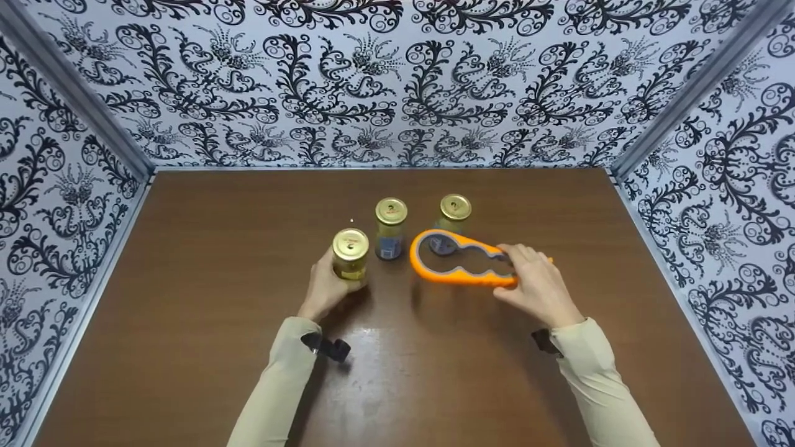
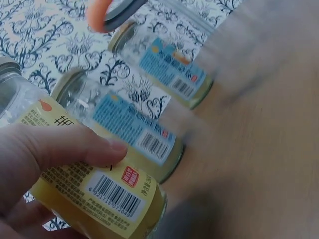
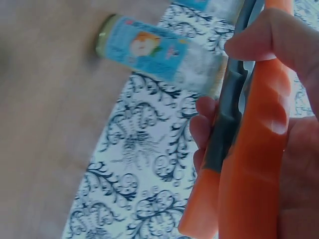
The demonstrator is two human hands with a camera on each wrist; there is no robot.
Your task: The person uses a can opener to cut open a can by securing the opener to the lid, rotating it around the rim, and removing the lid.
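My left hand [image 1: 327, 285] grips a glass jar [image 1: 351, 247] with a gold lid and, in the left wrist view, a yellow label [image 2: 112, 191]; its thumb lies across the label. In my right hand [image 1: 539, 282] is an orange jar opener [image 1: 463, 278] with a grey lining of stepped curves. The opener's wide loop points left and is held above the table. Two more gold-lidded jars with blue labels stand behind: the middle jar [image 1: 391, 226] just right of the held one, and the right jar [image 1: 456, 208], partly hidden by the opener.
The brown wooden table [image 1: 205, 310] is walled at the back and sides by white panels [image 1: 366, 81] with black scroll patterns. A dark wrist camera [image 1: 335, 349] juts from the left sleeve.
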